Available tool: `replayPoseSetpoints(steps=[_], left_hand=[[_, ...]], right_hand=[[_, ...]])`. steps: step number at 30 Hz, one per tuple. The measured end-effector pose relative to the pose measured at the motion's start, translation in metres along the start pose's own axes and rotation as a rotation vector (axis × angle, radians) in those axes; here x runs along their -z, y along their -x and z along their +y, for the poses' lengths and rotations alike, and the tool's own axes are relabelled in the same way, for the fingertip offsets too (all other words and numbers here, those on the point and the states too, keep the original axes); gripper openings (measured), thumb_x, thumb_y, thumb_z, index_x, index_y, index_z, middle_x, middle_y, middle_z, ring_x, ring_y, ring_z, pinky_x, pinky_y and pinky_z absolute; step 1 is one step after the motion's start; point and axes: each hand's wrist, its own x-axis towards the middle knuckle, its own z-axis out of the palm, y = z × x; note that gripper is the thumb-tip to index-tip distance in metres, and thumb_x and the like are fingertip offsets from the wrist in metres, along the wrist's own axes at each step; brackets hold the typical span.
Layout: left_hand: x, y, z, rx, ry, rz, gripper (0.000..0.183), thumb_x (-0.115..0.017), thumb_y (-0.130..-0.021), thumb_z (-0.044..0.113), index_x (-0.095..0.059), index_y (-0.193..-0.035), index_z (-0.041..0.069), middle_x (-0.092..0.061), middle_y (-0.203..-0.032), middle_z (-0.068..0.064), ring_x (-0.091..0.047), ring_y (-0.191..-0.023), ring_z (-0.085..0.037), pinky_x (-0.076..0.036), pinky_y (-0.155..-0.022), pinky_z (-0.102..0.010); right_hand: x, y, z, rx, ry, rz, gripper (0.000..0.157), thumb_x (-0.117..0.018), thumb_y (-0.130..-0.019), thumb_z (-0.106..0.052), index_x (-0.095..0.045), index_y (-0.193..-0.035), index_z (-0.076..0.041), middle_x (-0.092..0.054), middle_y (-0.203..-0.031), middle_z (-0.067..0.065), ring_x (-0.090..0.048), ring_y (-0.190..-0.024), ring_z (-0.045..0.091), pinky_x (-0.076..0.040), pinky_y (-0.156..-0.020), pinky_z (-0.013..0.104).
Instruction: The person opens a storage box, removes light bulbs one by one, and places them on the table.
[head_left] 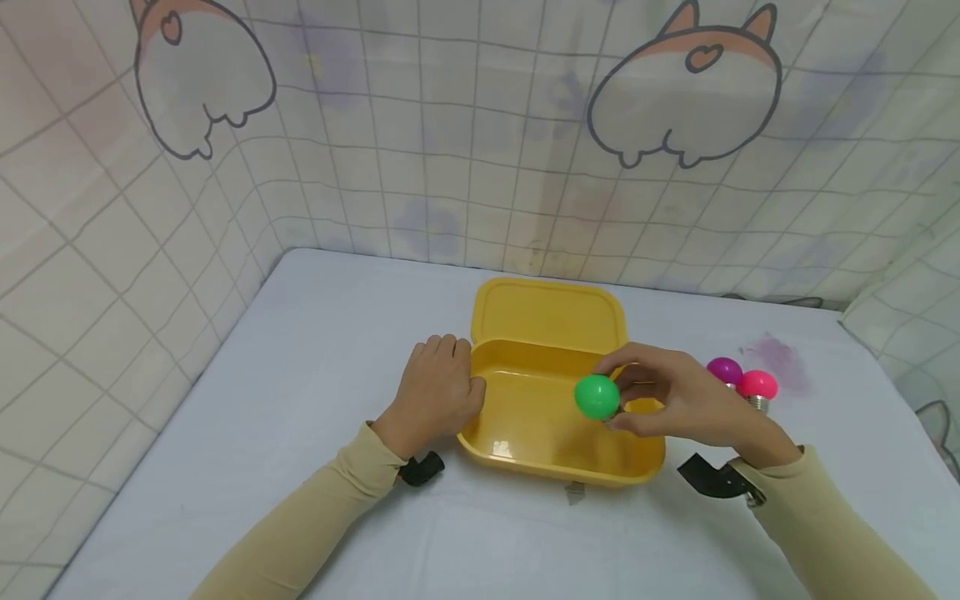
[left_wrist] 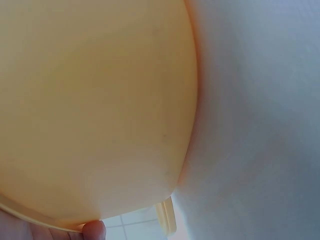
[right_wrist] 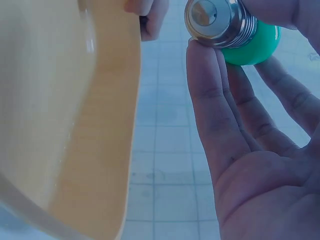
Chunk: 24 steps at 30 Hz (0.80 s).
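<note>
A green light bulb [head_left: 597, 397] with a silver screw base is pinched between the thumb and fingers of my right hand [head_left: 675, 396], over the right part of a yellow plastic box [head_left: 525, 417]. The right wrist view shows the bulb's metal base [right_wrist: 210, 20] toward the camera, with the box wall [right_wrist: 112, 125] to the left. My left hand [head_left: 438, 387] grips the box's left rim, its thumb at the edge. In the left wrist view the box's outer wall [left_wrist: 100, 110] fills much of the picture, with fingertips [left_wrist: 94, 230] at the rim.
The box's yellow lid [head_left: 550, 313] lies folded back behind it. Right of my right hand lie a purple bulb [head_left: 724, 370] and a pink bulb [head_left: 757, 384] on the white table [head_left: 337, 333]. A patterned curtain [head_left: 465, 150] hangs behind and at the sides.
</note>
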Motion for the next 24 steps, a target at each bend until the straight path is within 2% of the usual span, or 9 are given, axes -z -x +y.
replayPoseSetpoints(steps=[11,19,24], left_hand=[[0.000,-0.001,0.001,-0.006,-0.007,-0.011,0.016,-0.050,-0.088,0.018,-0.046,-0.078,0.007,-0.039,-0.072,-0.005,-0.035,-0.066,-0.021,-0.023,-0.063,-0.030],[0.000,-0.002,0.001,0.011,0.002,-0.044,0.016,-0.050,-0.089,0.018,-0.046,-0.079,0.007,-0.038,-0.072,-0.004,-0.035,-0.067,-0.021,-0.024,-0.063,-0.030],[0.001,-0.002,0.002,0.014,0.008,-0.048,0.016,-0.049,-0.089,0.018,-0.045,-0.079,0.007,-0.037,-0.072,-0.005,-0.034,-0.066,-0.022,-0.023,-0.063,-0.031]], right_hand=[[0.007,0.017,0.009,0.005,0.010,0.134,0.049,-0.080,-0.084,0.000,-0.061,-0.127,-0.012,-0.068,-0.118,-0.006,-0.072,-0.102,0.012,-0.061,-0.088,0.026],[0.015,0.029,0.020,0.046,-0.040,0.184,0.054,-0.080,-0.081,0.008,-0.059,-0.128,-0.008,-0.069,-0.118,0.002,-0.073,-0.103,0.012,-0.062,-0.086,0.026],[0.021,0.036,0.028,0.091,-0.133,0.211,0.055,-0.074,-0.080,0.017,-0.056,-0.129,0.000,-0.068,-0.121,0.003,-0.073,-0.105,0.011,-0.061,-0.086,0.026]])
